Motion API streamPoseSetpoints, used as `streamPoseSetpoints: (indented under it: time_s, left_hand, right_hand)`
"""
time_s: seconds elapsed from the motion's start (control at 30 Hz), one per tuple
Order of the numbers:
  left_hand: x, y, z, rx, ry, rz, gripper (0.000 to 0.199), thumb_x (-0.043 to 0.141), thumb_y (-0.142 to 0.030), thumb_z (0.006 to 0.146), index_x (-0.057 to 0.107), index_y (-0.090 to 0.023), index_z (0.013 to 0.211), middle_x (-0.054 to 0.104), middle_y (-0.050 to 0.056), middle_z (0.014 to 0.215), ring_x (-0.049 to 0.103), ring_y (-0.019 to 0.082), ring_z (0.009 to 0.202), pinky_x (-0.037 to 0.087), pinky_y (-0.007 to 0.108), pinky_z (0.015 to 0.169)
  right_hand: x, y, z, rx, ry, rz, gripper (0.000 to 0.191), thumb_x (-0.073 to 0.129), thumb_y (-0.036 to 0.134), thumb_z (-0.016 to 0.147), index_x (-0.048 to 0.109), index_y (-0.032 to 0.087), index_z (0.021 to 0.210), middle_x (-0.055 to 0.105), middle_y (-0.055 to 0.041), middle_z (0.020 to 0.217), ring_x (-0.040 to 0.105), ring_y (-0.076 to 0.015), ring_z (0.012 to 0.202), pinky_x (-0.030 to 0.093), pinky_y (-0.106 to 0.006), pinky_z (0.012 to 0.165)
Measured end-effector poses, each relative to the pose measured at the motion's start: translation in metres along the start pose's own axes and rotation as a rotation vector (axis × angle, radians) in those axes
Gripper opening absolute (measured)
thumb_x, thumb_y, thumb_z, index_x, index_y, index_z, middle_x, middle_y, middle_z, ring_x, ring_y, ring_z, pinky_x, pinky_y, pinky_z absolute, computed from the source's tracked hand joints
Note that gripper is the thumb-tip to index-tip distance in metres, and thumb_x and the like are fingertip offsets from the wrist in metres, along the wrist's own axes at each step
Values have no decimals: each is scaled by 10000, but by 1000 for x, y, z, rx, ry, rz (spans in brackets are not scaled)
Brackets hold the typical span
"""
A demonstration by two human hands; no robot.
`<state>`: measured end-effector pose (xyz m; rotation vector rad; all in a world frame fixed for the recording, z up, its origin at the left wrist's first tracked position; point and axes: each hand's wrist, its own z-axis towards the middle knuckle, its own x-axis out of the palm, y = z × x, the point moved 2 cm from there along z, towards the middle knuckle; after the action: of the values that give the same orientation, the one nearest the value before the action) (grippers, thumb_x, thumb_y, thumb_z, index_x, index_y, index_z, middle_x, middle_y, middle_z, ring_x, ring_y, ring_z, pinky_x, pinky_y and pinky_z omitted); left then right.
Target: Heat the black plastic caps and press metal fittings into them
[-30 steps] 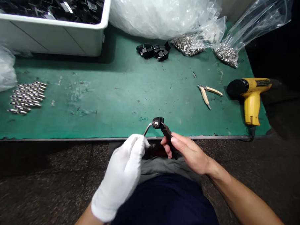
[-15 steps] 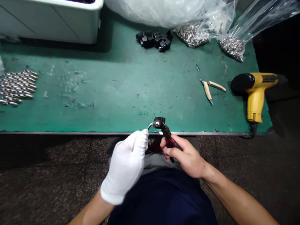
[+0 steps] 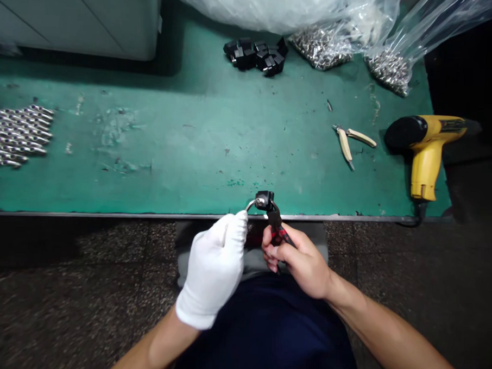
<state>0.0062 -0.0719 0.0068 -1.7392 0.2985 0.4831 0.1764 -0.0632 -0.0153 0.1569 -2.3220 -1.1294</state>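
Note:
My left hand [image 3: 216,262], in a white glove, is closed round a thin curved metallic cable [image 3: 251,205]. At the cable's end sits a small black block [image 3: 265,199] with a silver fitting on its left side. In my bare right hand [image 3: 302,257] are pliers [image 3: 282,229] with red and black handles. Their jaws reach up to the lower right of the block and touch it; whether they clamp it I cannot tell. Both hands are just in front of the table's near edge, with the block over that edge.
On the green table [image 3: 182,143] lie cream-handled nippers [image 3: 348,142], a yellow heat gun [image 3: 427,149], several black blocks [image 3: 255,55] and rows of metal connectors [image 3: 20,134]. Behind are bags of small metal parts [image 3: 321,49], [image 3: 389,71] and a grey bin [image 3: 94,23].
The camera view has shifted slightly, so the table items sit a little higher in the picture. The hands, the block and the pliers keep nearly the same pose.

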Motion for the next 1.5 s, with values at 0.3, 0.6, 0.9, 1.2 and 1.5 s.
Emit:
streamPoseSetpoints:
  time_s: [0.3,0.6,0.9,1.2,1.5]
  left_hand:
    - [9,8,2,55,-66,76,364,420,-312,1028,493,-198,690,462,-45,593,420,92,519,357,232,543]
    - [17,21,-3,26,-102,46,329,427,-326,1032,610,-185,797,502,-31,616,464,103,537,396,226,552]
    - [22,24,-4,25,-129,26,334,436,-340,1031,579,-191,768,520,-21,624,468,110,539,390,236,544]
    - [26,26,-6,12,-150,19,348,437,-327,1025,537,-199,718,498,-24,604,439,112,522,370,244,531]
    - [29,29,-10,-35,-174,-22,361,456,-346,1013,531,-197,693,475,-33,583,432,102,518,364,235,509]
  right_hand:
    - [7,-8,3,7,-22,124,101,534,142,847,543,184,938,469,28,763,437,-101,606,399,-264,587]
    - [11,-11,4,5,-50,176,99,553,138,841,545,187,926,474,31,735,431,-104,603,400,-252,573]
    - [17,-13,4,1,-90,212,99,560,141,824,533,188,907,465,31,736,417,-106,612,385,-249,564]
    - [21,-17,3,-3,-90,267,111,559,139,820,539,184,920,456,29,734,405,-110,624,370,-246,565]
    - [22,-22,3,-15,-109,267,115,570,147,812,554,186,918,471,25,729,419,-115,622,382,-246,562]
